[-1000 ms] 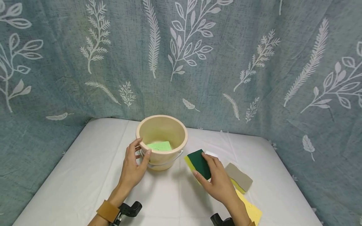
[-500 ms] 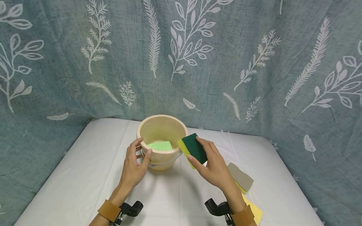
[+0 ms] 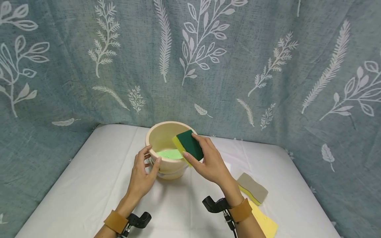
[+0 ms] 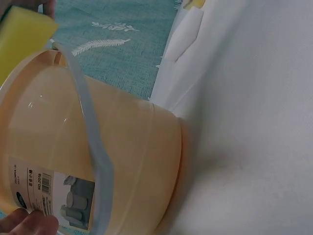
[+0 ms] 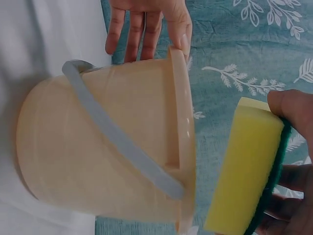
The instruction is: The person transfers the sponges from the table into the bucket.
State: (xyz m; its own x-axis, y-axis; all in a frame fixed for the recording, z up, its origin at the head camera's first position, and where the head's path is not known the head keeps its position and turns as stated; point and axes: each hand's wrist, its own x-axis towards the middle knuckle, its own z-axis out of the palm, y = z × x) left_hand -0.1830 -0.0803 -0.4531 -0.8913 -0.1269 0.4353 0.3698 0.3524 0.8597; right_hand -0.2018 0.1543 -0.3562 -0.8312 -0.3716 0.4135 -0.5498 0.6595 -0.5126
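Green-and-yellow sponge (image 3: 190,147) hangs tilted over the right part of the mouth of a cream bucket (image 3: 168,167), its dark green face up and its yellow side to the left; the right wrist view shows a gap between it and the rim.

At the left, the left hand (image 3: 144,175) grips the bucket, thumb on the near-left rim and fingers along the outer wall. The bucket stands upright on a white-covered table (image 3: 89,185). Inside, on its floor, lies 1 light green piece (image 3: 169,154); the near rim and the held sponge hide parts of it, so its full outline cannot be told. A grey handle (image 5: 115,134) hangs down the bucket's near side. Fingertips cover part of a printed label (image 4: 49,191), where "NO.2018" is readable but the smallest print is not.

Right of the mouth, the right hand (image 3: 209,162) holds the sponge between thumb and fingers. Just beyond that wrist, a white piece (image 4: 186,34) is mostly hidden in the head view. Farther right lies a wavy grey-and-yellow sponge (image 3: 253,188); nearer, a yellow sheet (image 3: 265,221) is partly covered by the forearm, its thickness unclear.
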